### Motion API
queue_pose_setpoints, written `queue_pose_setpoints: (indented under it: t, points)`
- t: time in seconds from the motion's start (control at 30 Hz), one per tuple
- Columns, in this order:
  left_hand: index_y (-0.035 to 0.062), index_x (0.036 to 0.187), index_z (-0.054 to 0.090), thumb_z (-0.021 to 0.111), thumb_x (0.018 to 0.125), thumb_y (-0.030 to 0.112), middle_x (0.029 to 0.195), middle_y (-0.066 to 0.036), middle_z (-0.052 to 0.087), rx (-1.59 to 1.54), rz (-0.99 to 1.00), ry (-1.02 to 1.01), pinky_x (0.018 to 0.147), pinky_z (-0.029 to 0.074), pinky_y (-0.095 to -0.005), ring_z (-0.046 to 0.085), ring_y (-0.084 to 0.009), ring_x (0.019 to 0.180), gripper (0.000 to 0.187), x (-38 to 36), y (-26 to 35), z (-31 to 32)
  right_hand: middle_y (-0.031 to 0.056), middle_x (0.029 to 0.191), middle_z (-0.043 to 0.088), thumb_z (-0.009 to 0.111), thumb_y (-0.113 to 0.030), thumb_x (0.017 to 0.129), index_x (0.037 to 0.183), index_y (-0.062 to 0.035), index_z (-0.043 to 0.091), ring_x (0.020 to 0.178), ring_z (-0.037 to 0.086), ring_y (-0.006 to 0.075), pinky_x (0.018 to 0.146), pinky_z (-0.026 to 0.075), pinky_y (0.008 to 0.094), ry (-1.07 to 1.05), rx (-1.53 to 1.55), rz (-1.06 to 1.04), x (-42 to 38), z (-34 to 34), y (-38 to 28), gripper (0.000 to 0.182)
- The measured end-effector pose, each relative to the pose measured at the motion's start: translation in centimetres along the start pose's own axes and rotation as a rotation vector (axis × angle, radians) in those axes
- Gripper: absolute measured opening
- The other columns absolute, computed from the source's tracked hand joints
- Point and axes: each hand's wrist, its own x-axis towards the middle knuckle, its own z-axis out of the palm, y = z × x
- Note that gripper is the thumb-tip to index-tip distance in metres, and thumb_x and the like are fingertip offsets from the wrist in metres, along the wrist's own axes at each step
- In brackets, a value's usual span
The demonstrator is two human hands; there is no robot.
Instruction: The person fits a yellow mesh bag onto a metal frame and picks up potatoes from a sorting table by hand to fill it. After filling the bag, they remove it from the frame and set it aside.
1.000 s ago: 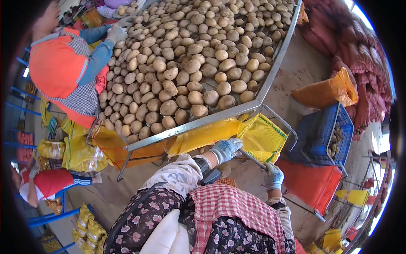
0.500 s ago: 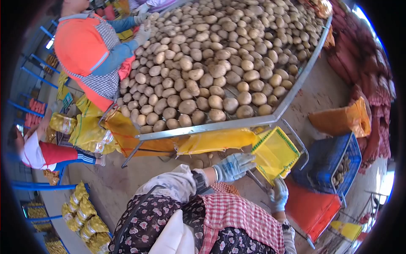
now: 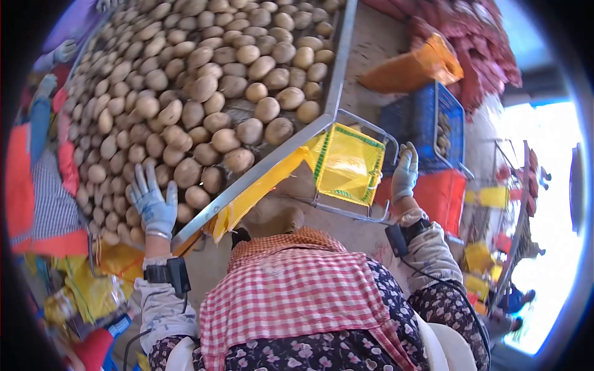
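Observation:
My left hand [image 3: 153, 204], in a pale grey-blue work glove, reaches over the near left edge of a metal-rimmed table [image 3: 281, 154] heaped with potatoes [image 3: 238, 161]. Its fingers are spread against the potatoes and grip none of them. My right hand [image 3: 405, 171], gloved the same way, is raised to the right of a yellow mesh bag [image 3: 351, 162] with green-stitched edges. That bag hangs wide-mouthed on a metal frame at the table's corner. The right fingers are stretched out and hold nothing.
Right of the frame stand a blue crate [image 3: 455, 127] with potatoes in it and a red container [image 3: 445, 201]. An orange sack [image 3: 433, 62] lies behind, near stacked dark red sacks [image 3: 486, 55]. At the left, a co-worker's orange garment [image 3: 68, 242] is close to the table.
My left hand has moved from near the yellow bag to the potatoes on the left. My right hand remains beside the bag, now raised. The view has turned right.

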Motion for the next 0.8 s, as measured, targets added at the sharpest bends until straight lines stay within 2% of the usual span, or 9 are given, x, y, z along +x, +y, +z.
queue_pose_setpoints:
  t: [0.1, 0.27, 0.33, 0.43, 0.47, 0.53, 0.63, 0.73, 0.8]
  points:
    - [0.0150, 0.151, 0.029, 0.055, 0.088, 0.049, 0.155, -0.016, 0.024, 0.031, 0.023, -0.021, 0.111, 0.023, -0.0568, 0.028, -0.0416, 0.138, 0.076, 1.6, -1.4, 0.7, 0.0089, 0.115, 0.062, 0.046, -0.028, 0.101, 0.129, -0.0067, 0.054, 0.104, 0.057, 0.0172, 0.096, 0.043, 0.0306, 0.216, -0.050, 0.149, 1.3, -3.5, 2.8, 0.035]
    - [0.0092, 0.149, 0.031, 0.047, 0.095, 0.047, 0.151, -0.022, 0.030, 0.036, -0.074, 0.060, 0.111, 0.027, -0.0537, 0.032, -0.0423, 0.137, 0.067, 4.0, -3.8, 2.2, 0.0087, 0.115, 0.062, 0.046, -0.028, 0.102, 0.128, -0.0059, 0.054, 0.106, 0.055, 0.0168, 0.095, 0.043, 0.0292, 0.190, 0.016, 0.293, -1.1, -2.0, 2.1, 0.035]
    - [0.0027, 0.144, 0.037, 0.051, 0.094, 0.037, 0.149, -0.025, 0.034, 0.058, 0.102, 0.008, 0.114, 0.024, -0.0508, 0.031, -0.0413, 0.138, 0.062, 2.5, -2.5, 0.5, 0.0105, 0.119, 0.061, 0.045, -0.022, 0.102, 0.131, -0.0043, 0.052, 0.112, 0.055, 0.0183, 0.098, 0.043, 0.0309, -0.010, 0.195, 0.131, -2.6, 2.4, 0.9, 0.035]
    - [0.0079, 0.142, 0.044, 0.057, 0.090, 0.029, 0.146, -0.023, 0.039, -0.385, 0.156, -0.154, 0.113, 0.027, -0.0496, 0.036, -0.0404, 0.135, 0.057, -0.5, -2.4, -2.6, 0.0136, 0.125, 0.060, 0.049, -0.011, 0.098, 0.131, -0.0018, 0.053, 0.117, 0.056, 0.0229, 0.099, 0.043, 0.0330, -0.373, -0.262, -0.418, -6.3, 10.4, -5.3, 0.035]
    - [0.0072, 0.137, 0.050, 0.060, 0.089, 0.023, 0.145, -0.021, 0.041, -0.660, 0.123, -0.190, 0.110, 0.030, -0.0501, 0.039, -0.0393, 0.133, 0.051, -0.9, -4.1, -2.4, 0.0158, 0.123, 0.061, 0.058, -0.011, 0.091, 0.127, -0.0022, 0.055, 0.116, 0.057, 0.0289, 0.100, 0.043, 0.0363, -0.484, -0.357, -0.548, -6.8, 12.5, -6.3, 0.038]
    - [0.0075, 0.129, 0.056, 0.062, 0.087, 0.021, 0.145, -0.019, 0.042, -0.669, -0.025, -0.094, 0.108, 0.032, -0.0509, 0.042, -0.0398, 0.130, 0.045, -0.9, -5.5, -2.8, 0.0160, 0.118, 0.063, 0.065, -0.014, 0.083, 0.125, -0.0028, 0.056, 0.113, 0.058, 0.0351, 0.099, 0.044, 0.0406, -0.673, -0.358, -0.955, -8.6, 17.6, -11.5, 0.045]
    - [0.0096, 0.120, 0.060, 0.068, 0.082, 0.040, 0.146, -0.019, 0.039, -0.300, 0.200, 0.063, 0.109, 0.028, -0.0569, 0.037, -0.0397, 0.133, 0.050, 2.0, -0.8, -5.3, 0.0171, 0.125, 0.057, 0.066, -0.022, 0.080, 0.128, -0.0038, 0.053, 0.121, 0.050, 0.0380, 0.104, 0.039, 0.0454, -0.820, -0.552, -1.023, -11.5, 23.2, -14.6, 0.053]
    - [0.0011, 0.114, 0.057, 0.075, 0.068, 0.055, 0.149, -0.018, 0.034, -0.340, 0.153, -0.061, 0.116, 0.015, -0.0548, 0.021, -0.0387, 0.142, 0.073, 3.8, 3.3, -2.6, 0.0183, 0.135, 0.049, 0.062, -0.030, 0.084, 0.134, -0.0044, 0.048, 0.130, 0.041, 0.0385, 0.109, 0.032, 0.0475, -0.886, -0.704, -1.034, -12.9, 26.9, -13.9, 0.058]
    - [0.0015, 0.113, 0.059, 0.074, 0.069, 0.057, 0.149, -0.019, 0.032, -0.184, 0.097, -0.295, 0.117, 0.011, -0.0545, 0.018, -0.0379, 0.143, 0.072, 5.5, 4.2, -4.0, 0.0183, 0.135, 0.051, 0.060, -0.031, 0.085, 0.134, -0.0048, 0.049, 0.128, 0.043, 0.0382, 0.108, 0.034, 0.0474, -0.881, -0.567, -0.897, -12.6, 28.4, -13.3, 0.056]
